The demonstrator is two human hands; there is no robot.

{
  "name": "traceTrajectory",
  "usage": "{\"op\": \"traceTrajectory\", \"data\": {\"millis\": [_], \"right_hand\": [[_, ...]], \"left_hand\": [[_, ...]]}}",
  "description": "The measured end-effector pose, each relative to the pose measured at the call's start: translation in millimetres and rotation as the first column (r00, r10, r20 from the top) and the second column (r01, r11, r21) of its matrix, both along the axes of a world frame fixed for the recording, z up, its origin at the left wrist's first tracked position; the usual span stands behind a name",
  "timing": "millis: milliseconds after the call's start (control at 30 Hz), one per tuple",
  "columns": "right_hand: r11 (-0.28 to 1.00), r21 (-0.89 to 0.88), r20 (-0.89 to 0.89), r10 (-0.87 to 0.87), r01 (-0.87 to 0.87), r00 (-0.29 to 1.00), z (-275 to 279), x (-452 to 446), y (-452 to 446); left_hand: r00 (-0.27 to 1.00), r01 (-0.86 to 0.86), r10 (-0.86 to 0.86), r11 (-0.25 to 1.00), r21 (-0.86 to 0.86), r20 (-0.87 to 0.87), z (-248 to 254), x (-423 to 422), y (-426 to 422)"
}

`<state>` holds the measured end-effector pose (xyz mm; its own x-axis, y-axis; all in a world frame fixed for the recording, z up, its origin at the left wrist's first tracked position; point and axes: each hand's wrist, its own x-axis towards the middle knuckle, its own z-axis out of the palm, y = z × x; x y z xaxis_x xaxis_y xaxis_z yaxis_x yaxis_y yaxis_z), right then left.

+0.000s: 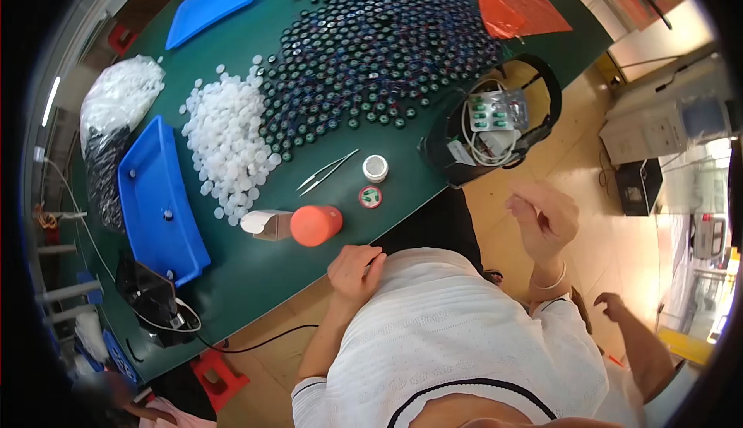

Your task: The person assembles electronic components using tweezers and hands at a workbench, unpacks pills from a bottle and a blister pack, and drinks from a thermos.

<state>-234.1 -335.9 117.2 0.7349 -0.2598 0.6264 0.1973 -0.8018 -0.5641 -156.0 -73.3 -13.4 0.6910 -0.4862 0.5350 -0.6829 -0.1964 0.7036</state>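
Note:
My left hand [356,275] rests by the table's front edge with its fingers curled; nothing shows in it. My right hand [544,219] is raised off the table, fingers bent in and thumb against them, with no object visible. Nearest to my left hand are an orange-red round container [316,225] and a small open white box [267,225]. Behind them lie metal tweezers [328,172], a small white-rimmed jar [375,168] and a red-rimmed disc [370,197]. A black bag [449,145] near my right hand holds a blister pack [489,111] and a white cable.
Many small dark round parts [379,49] and a pile of white discs [228,142] cover the green table [309,281]. Blue trays [159,203], a plastic bag [120,95] and an orange-red sheet [522,11] lie around. Another person's hand [611,306] shows at right.

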Motion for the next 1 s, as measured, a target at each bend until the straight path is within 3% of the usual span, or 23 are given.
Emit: {"op": "traceTrajectory", "data": {"millis": [67,133,200,233,333,367,467,567,833,933,1000], "right_hand": [[0.997,0.026,-0.062,-0.071,0.072,0.996,10,-3,-9],[0.999,-0.028,-0.039,0.017,-0.018,0.999,13,2,-8],[0.957,0.082,-0.155,0.287,-0.277,0.945,10,7,4],[0.924,0.116,-0.154,0.380,-0.365,0.912,-2,15,17],[0.918,0.125,-0.240,0.397,-0.377,0.886,-67,37,50],[0.932,0.114,-0.341,0.362,-0.343,0.868,-82,41,56],[0.979,-0.052,-0.338,0.167,-0.196,0.926,-118,59,63],[0.982,-0.125,-0.372,0.088,-0.144,0.924,-123,69,69],[0.991,-0.129,-0.322,-0.005,-0.038,0.947,-133,78,86],[0.995,-0.033,-0.282,0.077,-0.090,0.956,-127,75,84],[0.938,0.287,-0.258,0.270,-0.193,0.928,-112,67,83]], "left_hand": [[1.000,0.017,-0.017,1.000,0.005,-0.008,0,2,-6],[1.000,0.015,-0.015,1.000,0.017,-0.018,1,4,-9],[0.996,-0.046,0.049,0.998,0.041,-0.069,1,4,-10],[0.993,-0.060,0.065,0.997,0.053,-0.095,2,3,-9],[0.991,-0.077,0.084,0.995,0.068,-0.105,-3,0,-4],[0.990,-0.084,0.092,0.994,0.075,-0.107,-5,-1,-1],[0.989,-0.105,0.113,0.991,0.083,-0.099,-10,-6,9],[0.989,-0.109,0.116,0.990,0.087,-0.089,-12,-7,16],[0.992,-0.074,0.080,0.995,0.060,-0.095,-13,-5,20],[0.992,-0.073,0.078,0.996,0.050,-0.099,-15,-5,22],[0.991,-0.079,0.082,0.996,0.041,-0.103,-15,-6,23]]}}
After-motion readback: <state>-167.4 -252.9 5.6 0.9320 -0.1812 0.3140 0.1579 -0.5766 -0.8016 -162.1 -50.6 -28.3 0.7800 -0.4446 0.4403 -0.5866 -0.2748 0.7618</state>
